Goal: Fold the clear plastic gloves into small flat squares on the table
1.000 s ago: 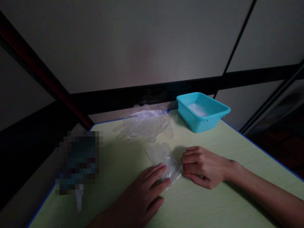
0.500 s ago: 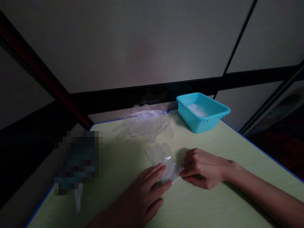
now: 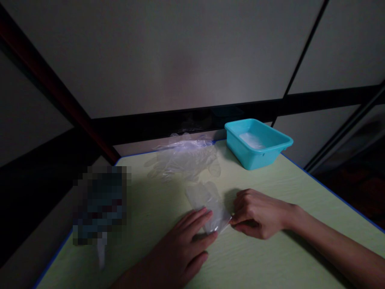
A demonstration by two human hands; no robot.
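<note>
A clear disposable plastic glove (image 3: 209, 196), folded over on itself, lies on the table in front of me. My left hand (image 3: 186, 243) rests on its near left side, fingers stretched out and pressing it down. At the glove's right corner, my right hand (image 3: 251, 214) is closed in a pinch, with the thumb and fingertip on the film. The right fingertips are partly hidden behind the hand. Behind the folded glove lies a loose pile of similar clear plastic gloves (image 3: 189, 158).
A turquoise plastic basket (image 3: 261, 156) with folded clear plastic inside stands at the back right. A blurred-out package (image 3: 102, 204), a white strip hanging from it, sits at the left edge. The pale green table (image 3: 288, 257) has a blue edge and meets cabinet panels behind.
Both hands stay in nearly the same places on the folded glove. The whole view has shifted very slightly.
</note>
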